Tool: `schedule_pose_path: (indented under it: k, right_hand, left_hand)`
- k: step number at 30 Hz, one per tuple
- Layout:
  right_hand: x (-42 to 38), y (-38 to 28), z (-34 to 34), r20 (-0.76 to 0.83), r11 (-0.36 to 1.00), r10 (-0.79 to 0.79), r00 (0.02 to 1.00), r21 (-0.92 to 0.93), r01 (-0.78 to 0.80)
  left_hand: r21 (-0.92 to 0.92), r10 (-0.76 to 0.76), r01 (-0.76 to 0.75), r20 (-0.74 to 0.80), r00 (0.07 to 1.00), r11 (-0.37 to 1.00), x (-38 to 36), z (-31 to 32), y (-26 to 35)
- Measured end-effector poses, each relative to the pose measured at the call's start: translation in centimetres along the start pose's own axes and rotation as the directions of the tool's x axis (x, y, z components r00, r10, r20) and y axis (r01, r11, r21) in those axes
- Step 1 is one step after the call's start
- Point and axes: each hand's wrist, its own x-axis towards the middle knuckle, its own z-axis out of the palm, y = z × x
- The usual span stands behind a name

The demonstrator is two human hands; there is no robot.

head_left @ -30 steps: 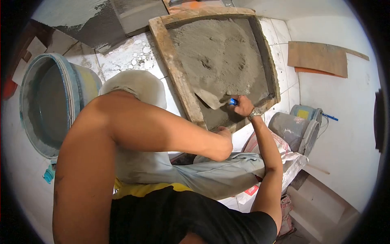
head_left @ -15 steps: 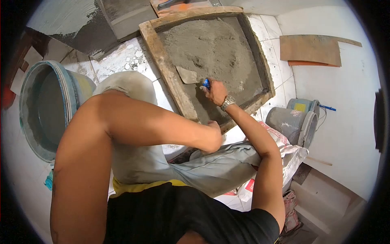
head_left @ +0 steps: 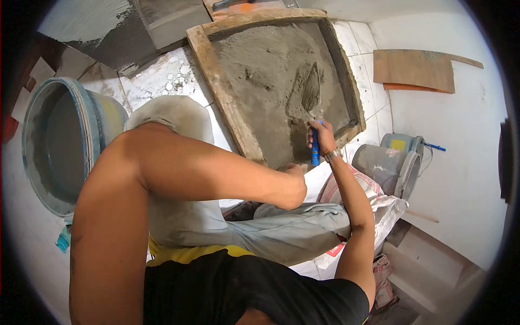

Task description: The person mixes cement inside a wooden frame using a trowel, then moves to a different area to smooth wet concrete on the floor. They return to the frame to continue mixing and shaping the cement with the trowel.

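My right hand (head_left: 323,138) is wrapped round the blue handle of a trowel (head_left: 311,92), whose pointed blade lies in the grey mortar at the right of the wooden mixing box (head_left: 225,97). The mortar (head_left: 265,70) spreads over the box, with a hollow beside the blade. At the box's near edge is my left hand (head_left: 296,172); its fingers are mostly hidden behind the wrist, and what it touches cannot be made out.
A large bucket (head_left: 108,111) with grey contents stands at the left. Grey buckets (head_left: 379,165) lie at the right near a white sack (head_left: 392,214). A brown board (head_left: 414,70) leans on the wall. Another trowel (head_left: 230,4) lies beyond the box.
My right hand has moved right and slightly nearer, turning the trowel so its blade points away from me. My left hand has shifted slightly right.
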Motion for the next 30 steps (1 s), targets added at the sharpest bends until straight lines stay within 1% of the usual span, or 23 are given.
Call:
schedule_pose_path:
  k: [1, 2, 3, 4, 5, 6, 8, 10, 12, 13, 16, 18, 20, 22, 25, 27, 28, 30]
  right_hand:
    - [0.1, 0.0, -0.6, 0.003, 0.987, -0.029, 1.000, -0.159, 0.030]
    - [0.4, -0.2, -1.1, 0.009, 0.986, -0.028, 1.000, -0.161, 0.029]
    - [0.7, -0.3, -1.7, 0.118, 0.755, -0.251, 0.961, -0.597, 0.270]
    - [1.0, -0.2, -2.0, 0.314, 0.298, -0.381, 0.870, -0.849, 0.437]
    - [-0.3, -1.8, -0.7, 0.305, 0.270, -0.244, 0.921, -0.890, 0.366]
    - [-0.5, -1.5, 0.2, 0.309, 0.271, -0.243, 0.920, -0.889, 0.370]
    - [-0.9, -1.0, 1.8, 0.350, 0.084, -0.191, 0.917, -0.925, 0.370]
    - [-0.6, -0.1, 3.9, 0.379, 0.083, -0.220, 0.899, -0.911, 0.405]
    - [-0.7, -0.2, 7.0, 0.399, 0.176, -0.282, 0.873, -0.873, 0.455]
    - [-0.5, -0.7, 8.4, 0.393, 0.122, -0.254, 0.884, -0.893, 0.432]
    - [0.6, -2.2, 10.5, 0.353, 0.140, -0.237, 0.905, -0.909, 0.392]
    - [1.9, -2.7, 12.0, 0.366, 0.114, -0.256, 0.895, -0.908, 0.404]
    - [3.5, -3.0, 14.1, 0.316, 0.149, -0.297, 0.901, -0.917, 0.371]
    - [4.1, -3.8, 15.8, 0.291, 0.182, -0.283, 0.914, -0.919, 0.349]
    - [4.0, -4.6, 16.3, 0.235, 0.210, -0.284, 0.930, -0.931, 0.300]
    - [2.2, -5.2, 15.8, 0.223, 0.134, -0.318, 0.922, -0.952, 0.276]
    - [1.3, -5.7, 15.5, 0.221, 0.139, -0.319, 0.922, -0.951, 0.276]
    - [-1.5, -7.4, 14.2, 0.099, 0.175, -0.333, 0.938, -0.971, 0.165]
  left_hand:
    - [-0.006, -0.006, 0.006, 0.000, 1.000, 1.000, 0.2, 0.3, 0.0]
    - [0.029, -0.004, 0.004, 0.003, 1.000, 1.000, 0.3, 0.6, 0.0]
    - [0.066, -0.001, 0.000, 0.008, 1.000, 0.998, 0.4, 0.8, 0.0]
    - [0.063, -0.001, 0.000, 0.008, 1.000, 0.998, 0.7, 0.9, 0.1]
    - [0.059, 0.001, -0.004, 0.049, 0.999, 0.998, 0.8, 0.7, 0.1]
    - [0.052, 0.001, -0.006, 0.090, 0.996, 0.999, 0.8, 0.5, 0.1]
    - [0.064, -0.001, -0.005, 0.103, 0.995, 0.998, 0.7, 0.2, 0.3]
    - [0.076, -0.011, 0.003, 0.110, 0.994, 0.997, 1.4, 0.3, 0.5]
    - [0.052, -0.018, 0.014, 0.078, 0.997, 0.999, 2.6, 1.1, 0.6]
    - [0.050, -0.005, 0.002, 0.072, 0.997, 0.999, 2.7, 1.1, 0.5]
    - [0.050, 0.033, -0.038, 0.092, 0.995, 0.998, 0.5, 0.1, 0.2]
    - [0.035, 0.024, -0.026, 0.072, 0.997, 0.999, 0.8, 0.4, 0.3]
    - [0.012, 0.008, -0.009, 0.059, 0.998, 1.000, 0.7, 0.4, 0.0]
    - [-0.030, 0.031, -0.031, -0.010, 0.999, 0.999, -0.2, 0.0, 0.1]
    - [0.007, 0.009, -0.010, 0.023, 1.000, 1.000, -0.3, -0.1, 0.1]
    - [0.030, -0.008, 0.007, 0.042, 0.999, 1.000, -0.1, -0.1, 0.2]
    - [0.046, -0.018, 0.015, 0.059, 0.998, 0.999, 0.2, 0.1, 0.2]
    - [0.067, -0.014, 0.008, 0.082, 0.997, 0.998, 0.4, 0.4, 0.5]
